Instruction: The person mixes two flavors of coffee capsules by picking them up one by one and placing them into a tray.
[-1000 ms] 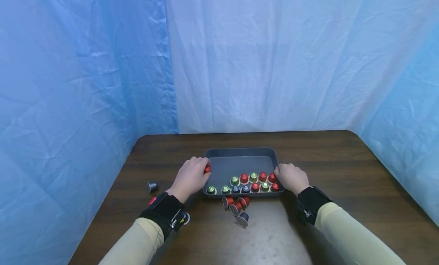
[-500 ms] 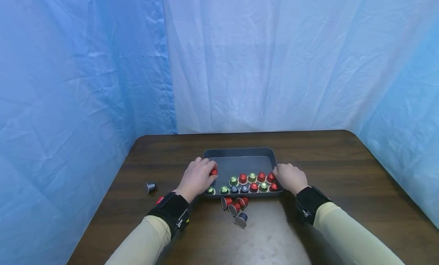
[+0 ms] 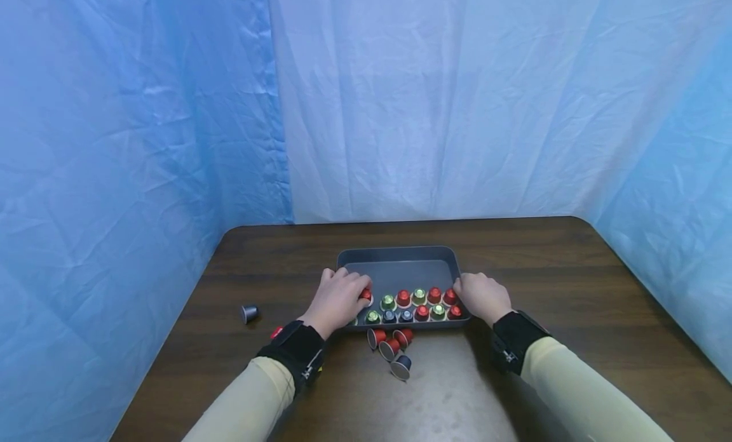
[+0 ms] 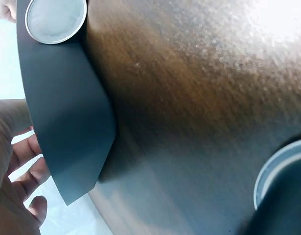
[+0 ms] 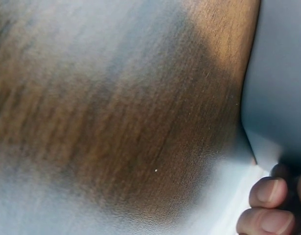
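My left hand [image 3: 338, 302] reaches over the left side of a dark grey baking tray [image 3: 400, 270] and pinches a red coffee capsule [image 3: 366, 295] just left of a green capsule [image 3: 388, 301]. Whether the red one touches the tray floor is hard to tell. Red, green and blue capsules stand upside down in two rows along the tray's near side. The right hand [image 3: 486, 297] grips the tray's right rim; its curled fingertips [image 5: 275, 221] show in the right wrist view. In the left wrist view, the tray's outer wall [image 4: 72, 107] partly hides the left hand [image 4: 15, 166].
Several capsules lie on their sides before the tray, including a red capsule [image 3: 390, 348] and a dark blue capsule [image 3: 401, 367]. Another blue capsule [image 3: 249, 313] lies at the left of the wooden table [image 3: 515, 251]. Blue curtains [image 3: 366, 112] hang behind the table.
My left hand has carried the red capsule rightward from the tray's left rim to beside the second row. The right hand has stayed on the rim.
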{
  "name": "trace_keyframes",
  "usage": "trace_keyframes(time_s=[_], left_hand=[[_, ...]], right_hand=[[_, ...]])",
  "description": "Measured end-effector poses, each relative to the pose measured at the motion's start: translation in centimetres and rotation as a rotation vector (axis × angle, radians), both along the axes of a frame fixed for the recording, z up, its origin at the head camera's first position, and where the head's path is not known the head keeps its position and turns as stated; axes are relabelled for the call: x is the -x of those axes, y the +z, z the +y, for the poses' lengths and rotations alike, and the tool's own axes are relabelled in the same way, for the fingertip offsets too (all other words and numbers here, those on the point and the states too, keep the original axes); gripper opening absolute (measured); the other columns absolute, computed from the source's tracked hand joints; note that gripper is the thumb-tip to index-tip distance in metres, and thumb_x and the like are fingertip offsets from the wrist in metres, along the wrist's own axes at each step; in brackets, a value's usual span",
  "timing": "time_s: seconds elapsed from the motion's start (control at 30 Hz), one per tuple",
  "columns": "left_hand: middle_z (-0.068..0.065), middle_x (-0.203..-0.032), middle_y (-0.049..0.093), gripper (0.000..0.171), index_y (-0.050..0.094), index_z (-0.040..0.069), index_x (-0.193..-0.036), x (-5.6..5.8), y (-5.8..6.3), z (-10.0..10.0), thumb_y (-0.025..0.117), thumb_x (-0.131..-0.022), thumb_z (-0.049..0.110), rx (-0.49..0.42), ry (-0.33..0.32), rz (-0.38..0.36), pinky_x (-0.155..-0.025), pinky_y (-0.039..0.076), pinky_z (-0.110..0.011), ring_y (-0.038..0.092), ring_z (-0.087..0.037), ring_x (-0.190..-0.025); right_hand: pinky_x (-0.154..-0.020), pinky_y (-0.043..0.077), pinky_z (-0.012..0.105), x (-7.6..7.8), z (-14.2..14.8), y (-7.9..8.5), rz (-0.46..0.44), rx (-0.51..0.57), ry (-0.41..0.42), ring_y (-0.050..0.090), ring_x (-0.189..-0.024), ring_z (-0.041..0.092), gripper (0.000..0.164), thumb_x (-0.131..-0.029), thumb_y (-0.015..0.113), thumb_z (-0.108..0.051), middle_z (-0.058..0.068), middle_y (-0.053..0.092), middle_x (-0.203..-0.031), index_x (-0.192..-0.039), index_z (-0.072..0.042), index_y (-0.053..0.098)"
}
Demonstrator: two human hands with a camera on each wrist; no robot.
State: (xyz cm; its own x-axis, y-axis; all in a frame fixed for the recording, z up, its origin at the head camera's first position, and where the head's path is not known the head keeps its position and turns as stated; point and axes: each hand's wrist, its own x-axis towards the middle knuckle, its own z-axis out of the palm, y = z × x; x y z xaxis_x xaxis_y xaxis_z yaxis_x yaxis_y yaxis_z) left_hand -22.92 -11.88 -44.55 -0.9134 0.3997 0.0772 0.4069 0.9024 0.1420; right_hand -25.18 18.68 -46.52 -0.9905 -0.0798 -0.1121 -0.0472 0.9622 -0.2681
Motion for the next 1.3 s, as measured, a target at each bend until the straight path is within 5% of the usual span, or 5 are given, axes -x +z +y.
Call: trace_keyframes(time_s=[0.63, 1.1, 1.3], left_hand=[[0.005, -0.097, 0.071, 0.028, 0.07, 0.023, -0.111, 0.0, -0.9, 0.7, 0.08, -0.089, 0.035, 0.079, -0.102, 0.052, -0.087, 0.035, -0.041, 0.059, -0.018, -0.091], [0.002, -0.113, 0.073, 0.038, 0.068, 0.021, -0.128, -0.4, -0.6, -0.6, 0.076, -0.092, 0.028, 0.062, -0.069, 0.007, -0.088, 0.035, -0.041, 0.061, -0.019, -0.101], [0.002, -0.112, 0.071, 0.033, 0.071, 0.021, -0.125, -0.6, -0.1, -2.1, 0.076, -0.093, 0.024, 0.062, -0.07, 0.053, -0.087, 0.039, -0.04, 0.059, -0.02, -0.101]], right_hand=[[-0.063, 0.053, 0.042, -0.1, 0.0, 0.1, 0.013, 0.001, 0.005, 0.059, -0.068, 0.024, 0.033, -0.104, 0.054, -0.028, 0.01, 0.067, -0.081, -0.096, -0.001, 0.07], [-0.064, 0.054, 0.042, -0.1, -0.1, 0.1, 0.017, -0.001, 0.01, 0.059, -0.068, 0.024, 0.033, -0.104, 0.054, -0.028, 0.011, 0.068, -0.082, -0.097, 0.0, 0.071], [-0.064, 0.053, 0.041, -0.1, -0.1, 0.1, 0.004, -0.001, 0.001, 0.059, -0.068, 0.024, 0.033, -0.104, 0.054, -0.028, 0.01, 0.067, -0.08, -0.097, -0.001, 0.07]])
